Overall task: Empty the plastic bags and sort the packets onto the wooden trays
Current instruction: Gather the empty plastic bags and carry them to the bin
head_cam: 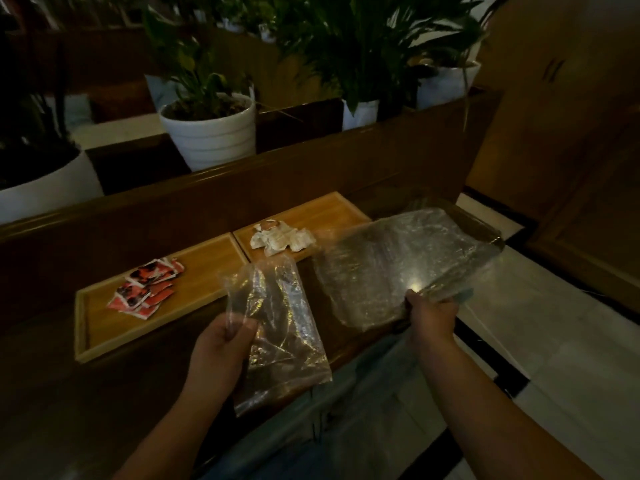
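A: State the hand positions.

B: The left hand (221, 344) pinches the upper edge of a small clear crinkled plastic bag (282, 336), which hangs down. The right hand (431, 311) grips one edge of a larger clear plastic bag (391, 263), held out nearly flat.

A: And the trays?

B: Two rectangular light wooden trays sit side by side on the dark wooden ledge (145, 403). The left tray (104, 327) holds a pile of red-and-black square packets (145, 287). The right tray (332, 209) holds a pile of white packets (280, 239).

A: Background?

B: White ribbed plant pot (211, 133) with green leaves.
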